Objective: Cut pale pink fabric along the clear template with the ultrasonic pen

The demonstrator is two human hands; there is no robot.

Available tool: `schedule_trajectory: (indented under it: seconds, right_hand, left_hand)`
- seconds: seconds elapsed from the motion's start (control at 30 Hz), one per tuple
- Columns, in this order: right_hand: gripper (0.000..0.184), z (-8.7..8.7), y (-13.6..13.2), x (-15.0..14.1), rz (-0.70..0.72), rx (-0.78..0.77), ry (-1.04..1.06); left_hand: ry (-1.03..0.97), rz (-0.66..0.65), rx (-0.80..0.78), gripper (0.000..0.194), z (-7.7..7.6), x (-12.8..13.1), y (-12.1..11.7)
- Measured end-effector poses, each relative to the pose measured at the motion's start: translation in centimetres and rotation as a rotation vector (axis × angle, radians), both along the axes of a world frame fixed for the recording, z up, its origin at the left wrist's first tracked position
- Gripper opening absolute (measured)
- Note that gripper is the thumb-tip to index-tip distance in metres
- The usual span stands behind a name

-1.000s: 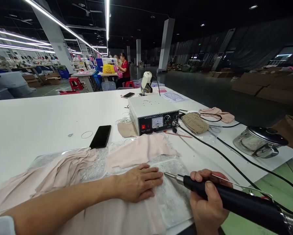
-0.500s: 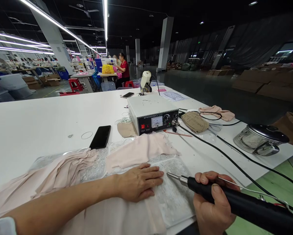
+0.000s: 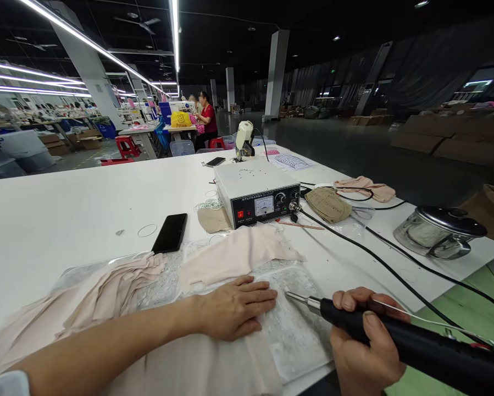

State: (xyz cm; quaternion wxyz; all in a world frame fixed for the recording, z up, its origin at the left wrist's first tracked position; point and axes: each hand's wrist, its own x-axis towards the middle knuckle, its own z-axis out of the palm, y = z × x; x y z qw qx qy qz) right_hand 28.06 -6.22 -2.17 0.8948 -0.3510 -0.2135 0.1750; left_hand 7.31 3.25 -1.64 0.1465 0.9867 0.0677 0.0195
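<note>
My left hand [image 3: 238, 308] lies flat, fingers stretched out, on pale pink fabric [image 3: 205, 357] spread over a clear, scratched plate [image 3: 296, 335]. My right hand [image 3: 366, 341] is wrapped round a black handheld ultrasonic cutter [image 3: 399, 341]. Its metal tip points left, a little to the right of my left fingertips and apart from them. Behind my left hand lies another pale pink piece [image 3: 238, 253]. A stack of pink pieces [image 3: 110, 291] fans out to the left, partly behind my forearm.
The white control box [image 3: 259, 192] stands behind the fabric, its black cable [image 3: 366, 258] running right. A phone [image 3: 170, 232] lies left of it. Brown card patterns [image 3: 328, 204] and a lidded glass pot [image 3: 438, 234] are on the right. A person in red [image 3: 207, 118] sits at a sewing machine beyond.
My right hand has moved slightly right with the cutter, so its tip is farther from my left fingertips. My left hand stays put on the fabric.
</note>
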Motion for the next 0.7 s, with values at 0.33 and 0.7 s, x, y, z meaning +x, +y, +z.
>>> schedule_trajectory:
  seconds: [0.33, 0.7]
  right_hand:
    - [0.016, 0.17, 0.04, -0.4, 0.023, -0.006, -0.005]
    - [0.018, 0.07, 0.3, 0.06, -0.011, -0.011, -0.012]
  left_hand:
    - [-0.006, -0.013, 0.01, 0.048, -0.2, 0.05, 0.07]
    - [-0.018, -0.023, 0.006, 0.047, -0.39, -0.02, 0.11]
